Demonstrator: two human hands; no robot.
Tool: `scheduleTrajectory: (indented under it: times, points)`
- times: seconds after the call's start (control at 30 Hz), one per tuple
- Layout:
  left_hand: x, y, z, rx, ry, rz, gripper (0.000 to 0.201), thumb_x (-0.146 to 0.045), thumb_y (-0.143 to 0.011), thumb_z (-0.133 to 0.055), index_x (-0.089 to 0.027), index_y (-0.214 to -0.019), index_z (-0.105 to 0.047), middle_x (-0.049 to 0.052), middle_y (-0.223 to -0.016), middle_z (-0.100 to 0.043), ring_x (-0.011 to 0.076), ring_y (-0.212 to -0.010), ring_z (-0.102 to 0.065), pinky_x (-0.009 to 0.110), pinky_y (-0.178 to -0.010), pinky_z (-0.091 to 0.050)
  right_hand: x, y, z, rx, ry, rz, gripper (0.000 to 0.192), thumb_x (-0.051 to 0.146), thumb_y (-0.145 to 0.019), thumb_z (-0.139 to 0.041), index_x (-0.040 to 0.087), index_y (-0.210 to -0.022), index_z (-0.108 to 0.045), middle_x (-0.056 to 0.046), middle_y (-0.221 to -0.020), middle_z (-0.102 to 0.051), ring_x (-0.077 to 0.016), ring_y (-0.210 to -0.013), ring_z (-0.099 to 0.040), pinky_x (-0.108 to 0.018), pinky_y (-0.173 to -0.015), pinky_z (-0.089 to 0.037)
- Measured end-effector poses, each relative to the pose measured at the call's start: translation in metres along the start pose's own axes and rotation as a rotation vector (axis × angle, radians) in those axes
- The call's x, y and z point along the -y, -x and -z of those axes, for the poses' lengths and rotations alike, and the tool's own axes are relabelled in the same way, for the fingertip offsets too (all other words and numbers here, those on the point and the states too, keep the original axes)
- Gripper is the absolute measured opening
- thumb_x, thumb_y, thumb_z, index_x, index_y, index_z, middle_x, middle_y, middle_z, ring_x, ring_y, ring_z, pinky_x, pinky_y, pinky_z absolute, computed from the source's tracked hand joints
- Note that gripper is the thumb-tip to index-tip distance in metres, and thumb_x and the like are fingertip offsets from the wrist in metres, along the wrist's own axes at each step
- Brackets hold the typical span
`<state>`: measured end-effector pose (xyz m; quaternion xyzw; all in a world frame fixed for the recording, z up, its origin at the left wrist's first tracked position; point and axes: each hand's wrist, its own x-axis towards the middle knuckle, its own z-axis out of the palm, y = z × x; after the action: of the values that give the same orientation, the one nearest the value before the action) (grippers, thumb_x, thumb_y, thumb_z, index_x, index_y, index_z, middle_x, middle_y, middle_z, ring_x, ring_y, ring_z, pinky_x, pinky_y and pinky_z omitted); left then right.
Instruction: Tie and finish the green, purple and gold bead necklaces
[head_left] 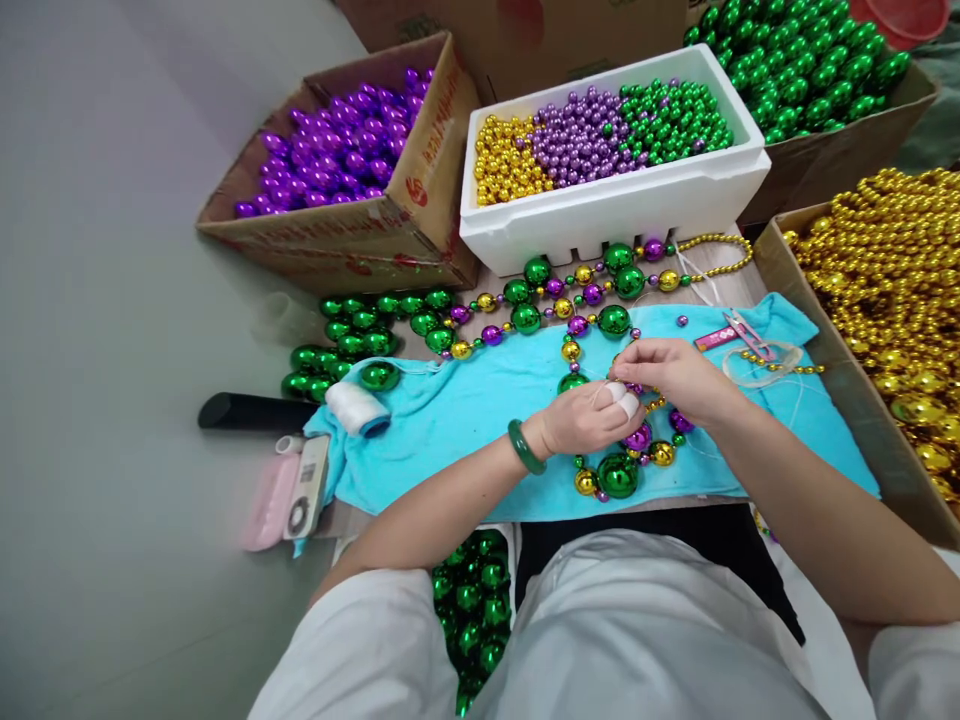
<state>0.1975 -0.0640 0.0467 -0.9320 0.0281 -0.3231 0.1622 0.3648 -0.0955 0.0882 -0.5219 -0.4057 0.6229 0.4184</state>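
On a turquoise towel (480,430) lies a looped strand of green, gold and purple beads (618,475). My left hand (589,415) is closed over the strand, with white coverings on its fingers and a green bangle (526,447) at the wrist. Close against it, my right hand (675,375) pinches at a fine thread by the left fingertips. The fingers partly hide the thread and the beads under them. Two finished-looking bead rows (526,318) stretch behind the towel. To the right of my right hand lie pink snips (750,335) and a clear ring of line (761,364).
A white foam box (607,205) of small gold, purple and green beads stands at the back. Cardboard boxes hold purple beads (337,140), green beads (810,70) and gold bead chains (900,260). A white thread spool (358,408) and loose green beads (367,325) are at left.
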Motion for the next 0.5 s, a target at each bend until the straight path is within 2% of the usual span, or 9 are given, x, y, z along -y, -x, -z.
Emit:
scheduleTrajectory:
  times: [0.07, 0.17, 0.23, 0.33, 0.5]
  points:
    - [-0.002, 0.001, -0.002, -0.007, 0.004, 0.018, 0.005, -0.013, -0.086, -0.060, -0.014, -0.091, -0.061, 0.002, -0.079, -0.064, 0.0126, -0.074, -0.060, 0.028, -0.070, -0.056, 0.002, 0.001, 0.001, -0.030, 0.016, 0.026, 0.019, 0.035, -0.064, -0.067, 0.017, -0.064, -0.061, -0.001, -0.070, -0.063, -0.0111, -0.062, -0.048, -0.028, -0.061, -0.037]
    - [-0.002, 0.002, -0.004, -0.004, 0.001, 0.023, 0.006, -0.013, -0.086, -0.059, -0.014, -0.092, -0.061, 0.002, -0.081, -0.065, 0.0129, -0.078, -0.062, 0.028, -0.073, -0.057, 0.002, -0.001, 0.008, -0.176, 0.156, 0.017, 0.022, 0.039, -0.068, -0.066, 0.018, -0.066, -0.060, -0.002, -0.071, -0.064, -0.0127, -0.064, -0.049, -0.029, -0.062, -0.037]
    - [-0.002, 0.003, -0.004, 0.009, -0.005, 0.016, 0.006, -0.015, -0.087, -0.058, -0.015, -0.093, -0.061, 0.002, -0.083, -0.066, 0.0126, -0.078, -0.063, 0.028, -0.074, -0.057, 0.000, -0.003, 0.013, -0.144, 0.239, -0.047, 0.023, 0.040, -0.067, -0.068, 0.017, -0.066, -0.063, -0.003, -0.069, -0.063, -0.0143, -0.067, -0.050, -0.030, -0.064, -0.038]
    - [-0.002, 0.005, -0.006, 0.045, -0.012, 0.011, 0.006, -0.016, -0.090, -0.055, -0.017, -0.094, -0.060, 0.002, -0.082, -0.066, 0.0117, -0.077, -0.063, 0.027, -0.074, -0.057, -0.004, -0.006, 0.013, 0.008, 0.196, -0.125, 0.021, 0.037, -0.063, -0.070, 0.016, -0.063, -0.065, -0.001, -0.061, -0.059, -0.0125, -0.060, -0.047, -0.029, -0.059, -0.035]
    - [0.001, 0.009, -0.009, 0.043, -0.009, 0.066, 0.011, -0.014, -0.090, -0.053, -0.016, -0.096, -0.061, 0.002, -0.080, -0.065, 0.0127, -0.076, -0.062, 0.027, -0.071, -0.056, -0.007, -0.006, 0.000, -0.089, 0.022, -0.086, 0.020, 0.032, -0.058, -0.071, 0.016, -0.060, -0.060, 0.004, -0.054, -0.051, -0.0069, -0.051, -0.038, -0.025, -0.051, -0.029]
